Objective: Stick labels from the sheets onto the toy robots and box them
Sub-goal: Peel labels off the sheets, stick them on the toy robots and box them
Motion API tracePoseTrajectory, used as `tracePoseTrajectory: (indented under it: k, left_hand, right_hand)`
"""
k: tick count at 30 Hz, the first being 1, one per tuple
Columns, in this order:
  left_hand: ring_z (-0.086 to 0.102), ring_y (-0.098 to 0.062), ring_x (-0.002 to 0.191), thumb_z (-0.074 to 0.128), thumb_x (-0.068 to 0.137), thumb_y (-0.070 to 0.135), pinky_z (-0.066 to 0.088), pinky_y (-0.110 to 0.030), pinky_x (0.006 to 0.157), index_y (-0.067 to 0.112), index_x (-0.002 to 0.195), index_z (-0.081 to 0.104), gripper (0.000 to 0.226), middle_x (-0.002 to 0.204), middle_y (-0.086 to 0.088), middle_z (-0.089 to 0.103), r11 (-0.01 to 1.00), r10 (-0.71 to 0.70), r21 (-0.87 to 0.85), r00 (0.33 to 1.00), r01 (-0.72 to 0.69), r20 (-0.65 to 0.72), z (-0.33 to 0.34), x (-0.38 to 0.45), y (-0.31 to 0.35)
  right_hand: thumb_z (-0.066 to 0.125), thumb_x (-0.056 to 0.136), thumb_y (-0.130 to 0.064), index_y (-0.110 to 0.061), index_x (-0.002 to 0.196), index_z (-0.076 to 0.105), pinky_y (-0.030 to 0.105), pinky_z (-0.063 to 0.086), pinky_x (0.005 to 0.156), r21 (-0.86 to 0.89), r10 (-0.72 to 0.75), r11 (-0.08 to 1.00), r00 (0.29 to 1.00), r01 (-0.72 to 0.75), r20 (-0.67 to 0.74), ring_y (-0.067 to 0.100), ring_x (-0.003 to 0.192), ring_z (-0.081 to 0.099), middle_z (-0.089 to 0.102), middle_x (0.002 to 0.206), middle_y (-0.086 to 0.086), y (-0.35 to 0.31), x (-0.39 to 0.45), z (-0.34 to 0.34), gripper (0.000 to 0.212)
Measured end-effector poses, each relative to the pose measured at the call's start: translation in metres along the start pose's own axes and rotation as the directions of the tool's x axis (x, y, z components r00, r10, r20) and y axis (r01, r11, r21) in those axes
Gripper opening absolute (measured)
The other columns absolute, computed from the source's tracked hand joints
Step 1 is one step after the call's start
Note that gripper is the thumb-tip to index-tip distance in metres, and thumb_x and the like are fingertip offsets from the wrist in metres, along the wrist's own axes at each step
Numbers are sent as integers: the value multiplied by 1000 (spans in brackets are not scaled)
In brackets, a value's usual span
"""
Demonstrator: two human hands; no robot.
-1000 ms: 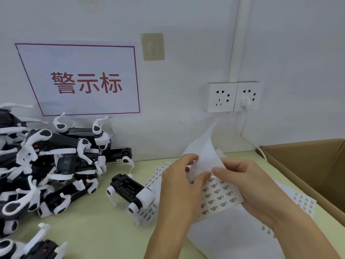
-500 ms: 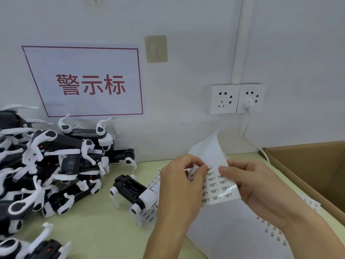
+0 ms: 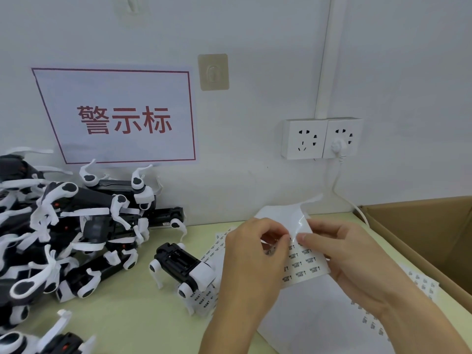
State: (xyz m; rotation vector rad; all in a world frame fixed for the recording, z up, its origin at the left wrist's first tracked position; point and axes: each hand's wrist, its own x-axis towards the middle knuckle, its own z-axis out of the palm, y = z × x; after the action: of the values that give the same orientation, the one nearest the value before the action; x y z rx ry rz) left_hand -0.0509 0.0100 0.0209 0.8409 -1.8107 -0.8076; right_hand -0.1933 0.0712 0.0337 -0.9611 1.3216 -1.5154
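Left hand: my left hand [image 3: 251, 254] was raised over the table, its back toward me; its thumb and fingers were curled in and pinched the near edge of the label sheet [image 3: 304, 264]; I could not tell whether a single label was already caught between the tips.

Right hand: my right hand [image 3: 347, 254] held the same sheet from the right side; the thumb lay across its printed face and the fingers were tucked behind it.

Label sheet: it hung between my two hands above the table, tilted toward me; rows of small black-printed labels showed on its lower part; its top part curled up and back, glossy where the light struck it.

Other sheets: a large white sheet [image 3: 319, 320] lay flat on the table [image 3: 132, 325] under my wrists; a strip of printed labels [image 3: 217, 247] lay just left of my left hand; another labelled sheet [image 3: 421, 284] lay beside the box wall.

Toy robot: one black-and-white toy robot [image 3: 186, 270] stood on its legs on the table, just left of my left hand, touching the strip of labels.

Robot pile: a heap of toy robots [image 3: 63, 231] lay tangled at the left, against the wall.

Box: the cardboard box [image 3: 421, 233] stood open at the right edge of the table.

Wall: a red-bordered sign [image 3: 120, 118] hung above the heap; a double socket [image 3: 321, 137] with one plug in it sat above my hands.
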Motion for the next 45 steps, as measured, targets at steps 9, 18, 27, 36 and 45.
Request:
tracePoseTrajectory:
  k: [9,18,27,36,45]
  left_hand:
    - [66,-6,80,73,86,21,54,-23,73,26,74,74,13,73,15,70,997,-83,7,997,83,7,2,0,5]
    - [67,-7,80,73,85,20,54,-23,73,28,67,74,20,68,17,70,986,-164,8,986,164,-8,-2,-1,13]
    - [66,-6,82,71,89,19,48,-15,68,36,56,66,37,65,15,70,983,-174,58,985,174,-4,0,-2,19]
    - [66,-5,73,69,88,17,49,-14,65,22,64,74,25,65,15,70,986,-156,54,988,156,-11,0,-2,19]
    - [67,1,69,73,83,12,48,-8,61,27,67,75,22,71,18,72,977,-206,-49,978,206,21,-2,0,14]
  right_hand:
    - [69,85,0,-23,95,77,45,58,83,-137,-106,986,992,96,-71,32,87,75,78,94,11,3,1,6,27]
    - [71,85,-1,-22,96,72,26,56,65,-259,-182,953,981,160,-62,20,75,76,78,83,4,-3,-4,8,24]
    - [72,84,2,-19,94,74,15,50,54,-257,-175,954,982,152,-68,16,65,74,77,76,6,-6,-6,8,23]
    - [73,82,-1,-19,98,71,12,49,55,-276,-177,949,981,150,-74,13,66,73,77,75,4,-4,-4,6,24]
    - [62,89,1,-18,104,76,48,58,83,-239,-70,969,997,63,-20,31,84,75,78,92,11,-2,-2,2,28]
